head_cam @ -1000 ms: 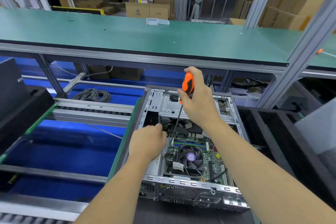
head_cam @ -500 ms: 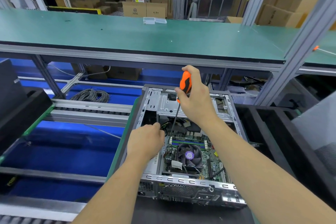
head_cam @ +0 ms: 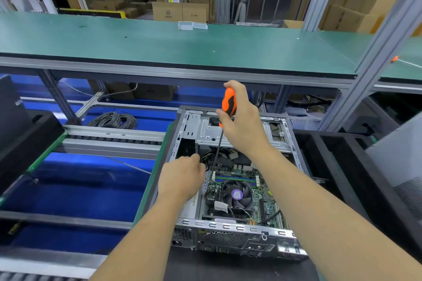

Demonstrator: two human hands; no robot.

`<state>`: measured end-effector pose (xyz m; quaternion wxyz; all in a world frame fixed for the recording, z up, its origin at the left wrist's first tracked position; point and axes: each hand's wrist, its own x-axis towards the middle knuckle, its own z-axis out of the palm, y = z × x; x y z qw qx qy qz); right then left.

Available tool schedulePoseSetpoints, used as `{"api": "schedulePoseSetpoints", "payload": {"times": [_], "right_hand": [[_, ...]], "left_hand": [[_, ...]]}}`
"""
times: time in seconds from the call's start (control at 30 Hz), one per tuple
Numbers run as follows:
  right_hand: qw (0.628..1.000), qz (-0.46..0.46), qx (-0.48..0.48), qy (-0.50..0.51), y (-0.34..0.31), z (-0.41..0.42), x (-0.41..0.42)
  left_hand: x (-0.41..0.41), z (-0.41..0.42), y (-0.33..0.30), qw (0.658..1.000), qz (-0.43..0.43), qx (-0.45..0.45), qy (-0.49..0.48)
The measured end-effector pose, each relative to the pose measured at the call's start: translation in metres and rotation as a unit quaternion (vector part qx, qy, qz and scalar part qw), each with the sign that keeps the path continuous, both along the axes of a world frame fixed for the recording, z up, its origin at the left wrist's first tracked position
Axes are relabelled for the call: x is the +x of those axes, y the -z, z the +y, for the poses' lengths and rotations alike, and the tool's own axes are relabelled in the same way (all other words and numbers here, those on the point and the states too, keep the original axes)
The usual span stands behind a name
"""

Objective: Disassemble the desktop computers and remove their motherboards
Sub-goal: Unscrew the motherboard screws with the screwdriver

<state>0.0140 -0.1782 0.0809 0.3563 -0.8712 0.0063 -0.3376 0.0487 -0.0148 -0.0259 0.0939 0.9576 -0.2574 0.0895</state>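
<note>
Motherboard point(head_cam: 242, 191) is lying exposed inside the open desktop case point(head_cam: 230, 230), which is sitting on the dark worktop point(head_cam: 228, 267) near the camera. Right hand point(head_cam: 244, 125) is gripping the orange-handled screwdriver point(head_cam: 228, 104), fingers clamped round the handle, its shaft angling down toward the board's far-left corner. Left hand point(head_cam: 182, 178) is reaching into the case just left of the shaft, fingers curled, though whether they are holding a cable cannot be told. Doing this step well likely means keeping the tip seated squarely in the screw, pressing down while turning, and keeping loose wires point(head_cam: 206, 157) clear of the fan point(head_cam: 237, 194).
</note>
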Motion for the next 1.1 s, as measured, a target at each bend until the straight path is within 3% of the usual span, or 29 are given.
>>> {"api": "schedulePoseSetpoints", "payload": {"times": [1.1], "right_hand": [[1.000,0.005,-0.003,-0.014,0.0005,0.0009,0.0038]], "left_hand": [[-0.0001,0.0002,-0.0015,1.000,-0.004,0.001,0.006]]}}
